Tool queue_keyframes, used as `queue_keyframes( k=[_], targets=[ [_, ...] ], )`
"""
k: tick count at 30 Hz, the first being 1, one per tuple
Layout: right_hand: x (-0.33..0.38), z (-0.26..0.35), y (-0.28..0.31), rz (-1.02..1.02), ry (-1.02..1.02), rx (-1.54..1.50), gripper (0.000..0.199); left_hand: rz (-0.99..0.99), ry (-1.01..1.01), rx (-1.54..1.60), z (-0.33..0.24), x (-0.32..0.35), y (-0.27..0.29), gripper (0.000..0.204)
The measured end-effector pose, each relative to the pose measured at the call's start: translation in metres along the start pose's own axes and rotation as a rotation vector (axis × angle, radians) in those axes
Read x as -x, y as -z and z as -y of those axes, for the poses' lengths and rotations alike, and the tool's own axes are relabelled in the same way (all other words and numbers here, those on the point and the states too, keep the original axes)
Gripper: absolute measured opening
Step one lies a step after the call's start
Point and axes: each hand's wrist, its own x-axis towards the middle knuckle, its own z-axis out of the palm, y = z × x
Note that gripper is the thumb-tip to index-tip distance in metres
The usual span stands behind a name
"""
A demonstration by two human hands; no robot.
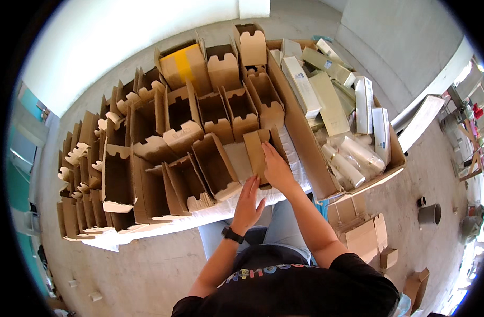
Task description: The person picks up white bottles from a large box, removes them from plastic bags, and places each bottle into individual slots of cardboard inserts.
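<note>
My right hand (276,166) grips a small open brown cardboard box (257,153) at the near edge of a white-covered table (162,224), fingers over its front flap. My left hand (248,203), with a black watch on its wrist, is flat and open next to the box's near side, fingers apart, holding nothing. Several more open cardboard boxes (184,127) stand packed in rows across the table to the left and behind.
A large shallow cardboard tray (305,142) on the right holds several long white and pale green packages (331,103) and wrapped white tubes (353,158). Loose cardboard pieces (366,238) and a grey cup (429,214) lie on the concrete floor at right.
</note>
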Motion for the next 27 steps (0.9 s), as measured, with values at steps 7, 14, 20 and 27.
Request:
queue_keyframes(
  k=[7, 14, 20, 27],
  targets=[
    [0.048, 0.016, 0.018, -0.245, 0.075, -0.223, 0.03, -0.118, 0.065, 0.068, -0.002, -0.007, -0.001, 0.04],
    [0.121, 0.015, 0.014, -0.351, 0.079, -0.105, 0.029, -0.294, 0.062, 0.192, 0.0, -0.014, -0.01, 0.026],
    [0.122, 0.008, 0.005, -0.406, 0.012, -0.056, 0.046, -0.301, 0.137, 0.215, -0.003, -0.02, -0.009, 0.026],
    [0.092, 0.004, -0.01, -0.21, 0.128, 0.118, 0.048, -0.315, 0.13, 0.314, -0.004, -0.018, -0.013, 0.035]
  ],
)
